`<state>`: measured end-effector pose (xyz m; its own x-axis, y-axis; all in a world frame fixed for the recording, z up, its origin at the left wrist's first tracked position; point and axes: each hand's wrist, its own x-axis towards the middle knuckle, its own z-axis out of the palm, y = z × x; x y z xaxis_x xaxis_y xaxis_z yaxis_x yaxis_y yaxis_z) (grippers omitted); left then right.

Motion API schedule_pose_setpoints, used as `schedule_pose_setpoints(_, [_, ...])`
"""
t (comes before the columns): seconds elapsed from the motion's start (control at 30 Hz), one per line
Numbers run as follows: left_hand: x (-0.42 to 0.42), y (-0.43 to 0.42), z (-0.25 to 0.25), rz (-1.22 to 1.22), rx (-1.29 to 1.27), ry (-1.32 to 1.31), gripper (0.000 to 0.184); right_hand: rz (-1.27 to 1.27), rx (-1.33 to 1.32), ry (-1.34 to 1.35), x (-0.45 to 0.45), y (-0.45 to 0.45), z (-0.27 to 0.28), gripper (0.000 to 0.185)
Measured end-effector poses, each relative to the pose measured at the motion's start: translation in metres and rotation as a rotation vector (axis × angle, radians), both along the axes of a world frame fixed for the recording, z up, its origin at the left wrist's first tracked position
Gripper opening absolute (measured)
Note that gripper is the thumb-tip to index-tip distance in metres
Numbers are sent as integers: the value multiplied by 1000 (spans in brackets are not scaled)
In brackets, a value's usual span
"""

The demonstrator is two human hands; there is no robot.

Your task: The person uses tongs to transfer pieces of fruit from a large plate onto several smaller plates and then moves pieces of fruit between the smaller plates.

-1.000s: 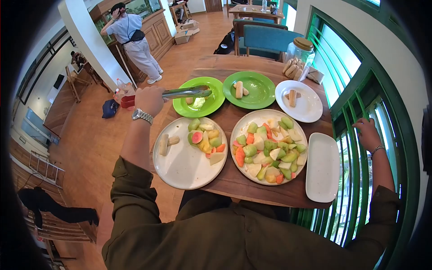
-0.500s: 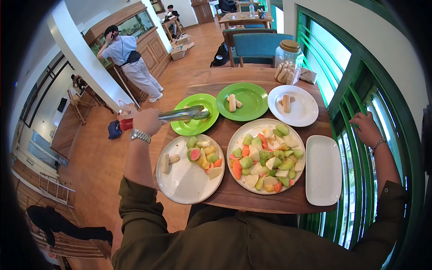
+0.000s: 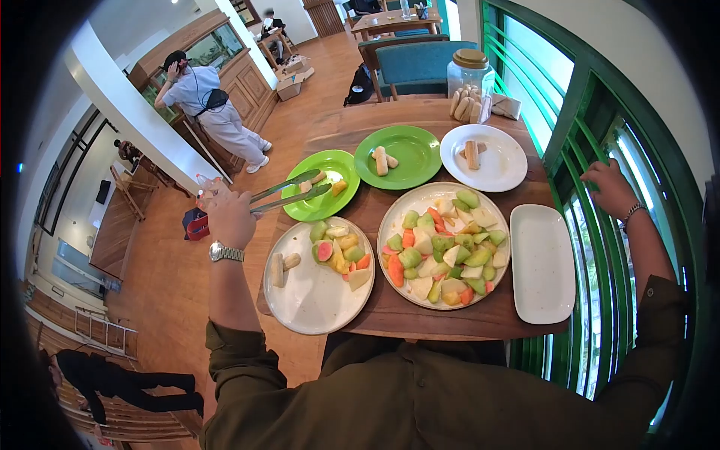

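Barred green window frame: far right of the lime-green plate. Desk: grained brown wood, beneath that plate. Fruit plate: round, glazed off-white, heaped with cut fruit, right of and nearer than the lime-green plate. Lime-green plate: round, glossy. Tongs: polished metal, above the lime-green plate; arms parted, long axis slanting, tips aimed rightward and toward the desk's far side. Left hand: left of the lime-green plate, fingers grasping the tongs. Right hand: far right, fingers bent; any grip on the frame cannot be told.
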<state>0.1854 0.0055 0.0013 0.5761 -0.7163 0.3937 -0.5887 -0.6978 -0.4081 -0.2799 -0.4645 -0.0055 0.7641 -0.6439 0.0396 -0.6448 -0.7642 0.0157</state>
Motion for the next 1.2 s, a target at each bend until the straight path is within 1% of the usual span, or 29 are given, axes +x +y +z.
schedule_pose_setpoints(0.23, [-7,-3,-7,9,63,-30,28,-22,5,19,2,6,4,40])
schedule_pose_setpoints(0.33, [-9,-6,-9,-13,56,-27,29,-41,51,21,2,4,5,41])
schedule_pose_setpoints(0.4, [-12,-7,-6,5,58,-2,31,-23,29,10,0,1,1,42])
schedule_pose_setpoints(0.47, [-16,-3,-1,5,59,-22,33,-4,7,-2,0,0,-1,43])
schedule_pose_setpoints(0.53, [-27,0,9,-3,63,-39,35,-22,26,42,1,0,2,41])
schedule_pose_setpoints(0.6, [-49,3,23,-59,-79,-76,37,-23,14,41,0,1,2,41])
schedule_pose_setpoints(0.63, [-59,4,27,-63,-74,-72,37,-17,-3,37,0,1,1,41])
schedule_pose_setpoints(0.7, [-79,8,31,-258,-194,50,40,-18,24,29,0,2,3,41])
schedule_pose_setpoints(0.73, [-88,10,31,-255,-191,53,40,-16,45,18,0,2,3,41])
schedule_pose_setpoints(0.8, [-101,11,28,-401,-166,287,40,-11,50,19,0,-1,2,41])
schedule_pose_setpoints(0.83, [-104,11,24,-458,-159,278,45,-10,45,26,0,-1,2,41])
schedule_pose_setpoints(1.0, [-118,13,18,-388,-68,257,45,-8,19,46,-2,-3,-2,41])
schedule_pose_setpoints(1.1, [-121,17,16,-393,-26,261,44,32,-17,-21,-5,-5,-6,42])
schedule_pose_setpoints(1.17, [-124,19,16,-401,-13,356,44,-7,17,41,-1,-1,0,40])
schedule_pose_setpoints(1.2, [-126,19,16,-399,-17,356,44,-4,14,40,-1,-1,2,40])
